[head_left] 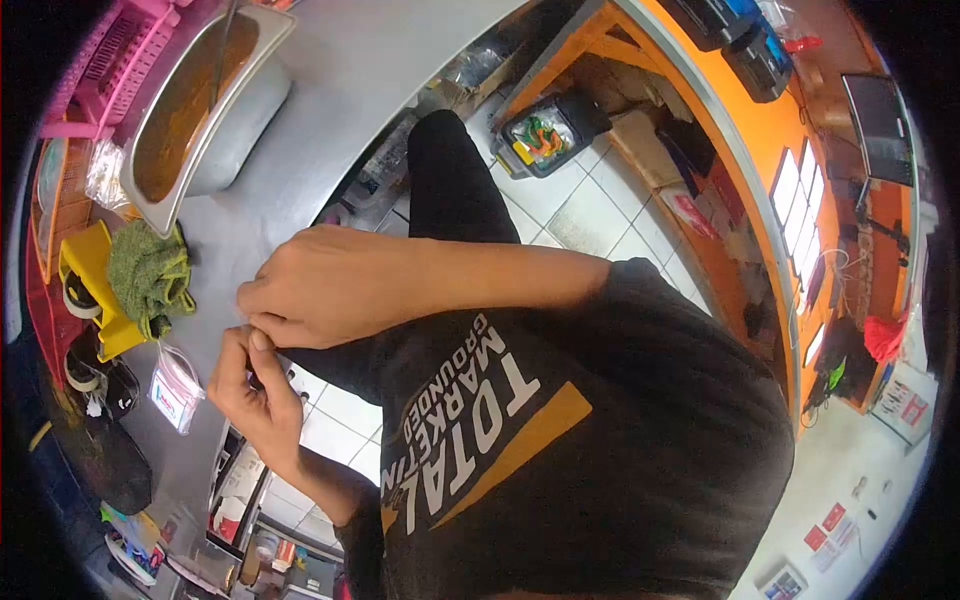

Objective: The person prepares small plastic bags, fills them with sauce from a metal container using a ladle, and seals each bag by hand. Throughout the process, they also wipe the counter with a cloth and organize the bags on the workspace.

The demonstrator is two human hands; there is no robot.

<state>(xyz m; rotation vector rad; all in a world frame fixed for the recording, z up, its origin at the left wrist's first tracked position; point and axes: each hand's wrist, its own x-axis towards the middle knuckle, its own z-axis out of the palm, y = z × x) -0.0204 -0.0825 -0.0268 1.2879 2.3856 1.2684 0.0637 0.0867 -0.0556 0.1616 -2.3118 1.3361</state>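
My right hand (318, 285) reaches in from the right, palm down, with its fingers bent and pressed together. Just below, my left hand (258, 390) is curled, its thumb and forefinger pinched. The fingertips of both hands meet over the edge of the steel counter (330, 90). Whatever lies between them, if anything, is too small or hidden to make out. Closest to my left hand is a small clear packet (176, 392) with a red and blue label. Beyond it lie a crumpled green cloth (150, 268) and a yellow tape dispenser (95, 290).
A deep steel food pan (240, 140) with orange-brown residue and a long handle stands on the counter near a pink basket (110, 65). A black bin (545, 135) is on the tiled floor. An orange counter (770, 130) curves along the right.
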